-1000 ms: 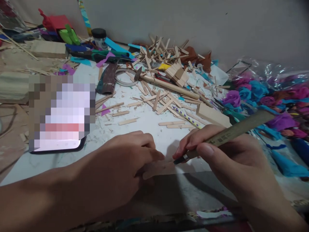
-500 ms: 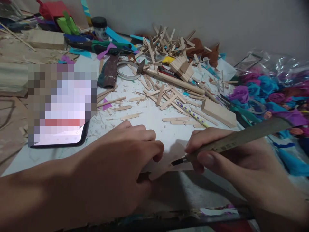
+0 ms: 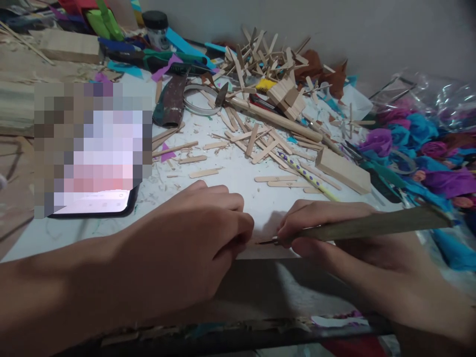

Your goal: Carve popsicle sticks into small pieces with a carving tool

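In my right hand (image 3: pixel 345 243) is a wood-carving knife with a long, flat-sided wooden handle (image 3: pixel 383 224). Its thin dark blade (image 3: pixel 266 242) points left, toward the fingertips of my left hand (image 3: pixel 219 228). That hand is closed, thumb and curled forefinger pinching the end of a wooden craft stick (image 3: pixel 257 243); most of the stick is hidden by the fingers. The blade's tip appears to meet the stick's visible end, low over the front edge of a white sheet (image 3: pixel 245 173).
A phone (image 3: pixel 128 201) lies at left. Beyond my hands are loose craft sticks (image 3: pixel 277 183), a dotted yellow strip (image 3: pixel 308 178), a wooden block (image 3: pixel 344 171), a hammer (image 3: pixel 275 116) and a tape roll (image 3: pixel 203 99). Crepe-paper flowers (image 3: pixel 412 129) crowd the right side.
The knife has swung flatter, its blade now seen nearly edge-on and slightly farther left. My left fingers have drawn in, and less of the craft stick shows. The view has shifted a little.
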A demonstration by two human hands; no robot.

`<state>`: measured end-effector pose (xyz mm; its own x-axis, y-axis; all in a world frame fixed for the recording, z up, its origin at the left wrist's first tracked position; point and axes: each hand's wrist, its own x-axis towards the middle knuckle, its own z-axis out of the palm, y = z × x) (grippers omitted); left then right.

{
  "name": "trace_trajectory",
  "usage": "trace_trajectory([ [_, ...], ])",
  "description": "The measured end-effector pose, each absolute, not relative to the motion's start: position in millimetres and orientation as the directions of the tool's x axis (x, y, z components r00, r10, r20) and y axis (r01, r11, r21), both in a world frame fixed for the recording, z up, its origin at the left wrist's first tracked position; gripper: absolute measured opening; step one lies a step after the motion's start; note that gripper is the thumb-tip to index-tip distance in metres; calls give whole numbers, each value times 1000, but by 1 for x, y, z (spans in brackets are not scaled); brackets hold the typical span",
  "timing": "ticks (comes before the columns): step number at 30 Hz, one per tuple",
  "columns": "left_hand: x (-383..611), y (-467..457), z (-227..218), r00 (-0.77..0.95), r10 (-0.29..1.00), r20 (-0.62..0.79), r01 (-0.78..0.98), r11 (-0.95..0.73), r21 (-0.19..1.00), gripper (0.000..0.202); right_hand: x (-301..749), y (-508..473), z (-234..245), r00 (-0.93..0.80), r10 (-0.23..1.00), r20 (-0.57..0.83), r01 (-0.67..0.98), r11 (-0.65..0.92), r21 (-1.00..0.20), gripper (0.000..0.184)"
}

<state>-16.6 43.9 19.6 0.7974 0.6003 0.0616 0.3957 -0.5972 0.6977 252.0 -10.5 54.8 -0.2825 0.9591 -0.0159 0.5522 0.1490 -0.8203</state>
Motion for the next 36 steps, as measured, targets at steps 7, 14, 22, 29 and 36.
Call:
trace_trajectory([
  [7,-16,44,19,803,590,82,365,-596,715,24,246,-7,59,-355,935,-17,565,200,-800,24],
  [14,-15,45,21,806,588,64,381,-598,705,21,249,-3,63,-444,894,-62,578,232,-782,23],
  [22,-16,45,20,800,594,81,375,-601,706,20,245,-2,66,-459,887,-47,599,270,-753,20],
  [29,-16,45,20,806,586,82,366,-603,709,22,239,4,71,-490,869,-78,593,266,-760,28],
  [36,-17,42,17,802,593,76,378,-601,704,20,238,6,72,-491,865,-109,584,233,-778,17],
])
